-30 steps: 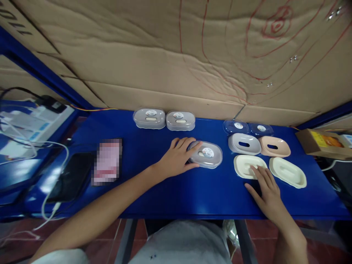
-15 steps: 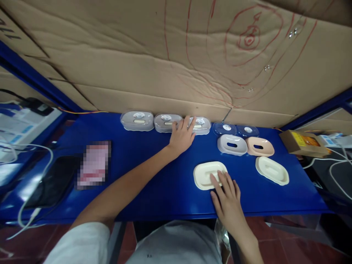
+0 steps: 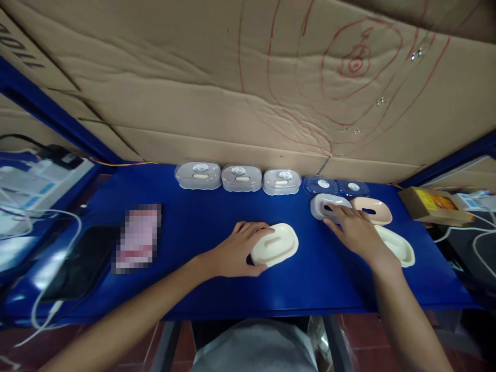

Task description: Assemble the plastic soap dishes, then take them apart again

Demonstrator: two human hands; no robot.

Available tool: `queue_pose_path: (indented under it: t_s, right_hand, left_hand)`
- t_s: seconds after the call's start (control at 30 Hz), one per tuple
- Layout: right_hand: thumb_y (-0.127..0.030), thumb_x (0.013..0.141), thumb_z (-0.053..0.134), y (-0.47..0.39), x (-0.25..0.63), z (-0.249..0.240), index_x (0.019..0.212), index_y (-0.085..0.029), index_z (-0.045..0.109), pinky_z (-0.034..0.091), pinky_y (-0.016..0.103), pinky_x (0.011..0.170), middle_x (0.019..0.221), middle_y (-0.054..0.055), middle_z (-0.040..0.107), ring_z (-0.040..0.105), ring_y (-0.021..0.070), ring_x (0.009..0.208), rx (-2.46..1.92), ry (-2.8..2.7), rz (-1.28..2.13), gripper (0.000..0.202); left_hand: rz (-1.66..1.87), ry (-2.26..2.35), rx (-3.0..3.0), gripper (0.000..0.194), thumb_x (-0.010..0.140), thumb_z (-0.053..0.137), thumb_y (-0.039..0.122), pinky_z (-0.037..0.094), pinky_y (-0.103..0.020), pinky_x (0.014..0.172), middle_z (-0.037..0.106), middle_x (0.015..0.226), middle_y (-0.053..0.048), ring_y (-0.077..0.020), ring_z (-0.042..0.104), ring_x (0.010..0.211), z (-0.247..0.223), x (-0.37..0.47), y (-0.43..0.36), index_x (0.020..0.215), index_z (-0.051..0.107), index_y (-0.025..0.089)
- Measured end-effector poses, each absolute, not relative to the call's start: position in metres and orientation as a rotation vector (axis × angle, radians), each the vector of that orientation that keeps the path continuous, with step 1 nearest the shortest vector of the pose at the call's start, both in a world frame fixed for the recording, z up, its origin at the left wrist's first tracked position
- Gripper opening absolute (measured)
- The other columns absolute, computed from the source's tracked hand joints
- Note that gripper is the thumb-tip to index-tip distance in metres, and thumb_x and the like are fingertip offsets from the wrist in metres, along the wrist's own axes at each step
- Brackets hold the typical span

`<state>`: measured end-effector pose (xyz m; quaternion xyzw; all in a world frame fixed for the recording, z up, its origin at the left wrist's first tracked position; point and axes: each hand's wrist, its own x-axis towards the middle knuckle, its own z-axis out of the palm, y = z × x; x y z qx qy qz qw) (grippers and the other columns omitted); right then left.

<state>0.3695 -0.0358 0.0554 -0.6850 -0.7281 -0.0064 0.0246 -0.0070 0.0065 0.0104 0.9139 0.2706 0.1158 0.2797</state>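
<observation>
My left hand (image 3: 242, 250) has its thumb and fingers around the left end of a cream oval dish (image 3: 277, 245), near the table's middle. Farther right, my right hand (image 3: 354, 225) grips the near side of a pale grey slotted oval tray (image 3: 320, 205), its thumb at the near edge and its fingers over the inside. Beside that lies a peach slotted tray (image 3: 377, 211). A second cream dish (image 3: 401, 248) is partly covered by my right wrist. Behind the trays rest two clear lids (image 3: 320, 186).
Three grey oval boxes with clear covers (image 3: 242, 178) line the back of the blue table (image 3: 217, 217), along a cardboard wall (image 3: 174, 103). A dark phone (image 3: 79, 263), cables and a pixelated pink object (image 3: 137, 237) lie left. A small cardboard box (image 3: 434, 206) stands right.
My left hand has come from the covered boxes to the cream dish, which sits slightly farther left. My right hand has left that dish and moved up to the grey slotted tray.
</observation>
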Motion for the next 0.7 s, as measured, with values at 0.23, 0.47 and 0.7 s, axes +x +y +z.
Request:
queue_pose_path:
  t_s: [0.23,0.47,0.7]
  right_hand:
    - [-0.048,0.113,0.051,-0.026,0.324,0.052,0.154,-0.031,0.057,0.044,0.053,0.122,0.155,0.009,0.066,0.061,0.0302,0.144,-1.445,-2.371,0.262,0.046]
    - [-0.071,0.1,0.062,-0.033,0.321,0.038,0.17,-0.033,0.034,0.038,0.067,0.122,0.175,0.018,0.039,0.041,0.0442,0.158,-1.693,-2.357,0.16,0.085]
    - [-0.069,0.105,0.052,-0.04,0.295,0.028,0.171,-0.031,0.029,0.048,0.068,0.115,0.167,0.02,0.047,0.049,0.0444,0.152,-1.769,-2.227,0.174,0.079]
  left_hand:
    - [0.399,0.864,2.465,0.073,0.089,0.064,0.024,0.029,-0.06,0.125,0.041,0.17,-0.02,-0.0373,0.042,0.156,0.011,-0.029,0.03,0.158,0.038,0.023]
    - [0.409,1.06,2.5,0.078,0.093,0.075,0.057,0.029,-0.064,0.121,0.05,0.159,-0.024,-0.0429,0.046,0.15,0.0,-0.026,0.028,0.155,0.044,0.019]
    - [0.448,1.142,2.452,0.074,0.089,0.077,0.052,0.03,-0.063,0.118,0.058,0.152,-0.018,-0.0428,0.05,0.142,-0.002,-0.019,0.028,0.151,0.049,0.022]
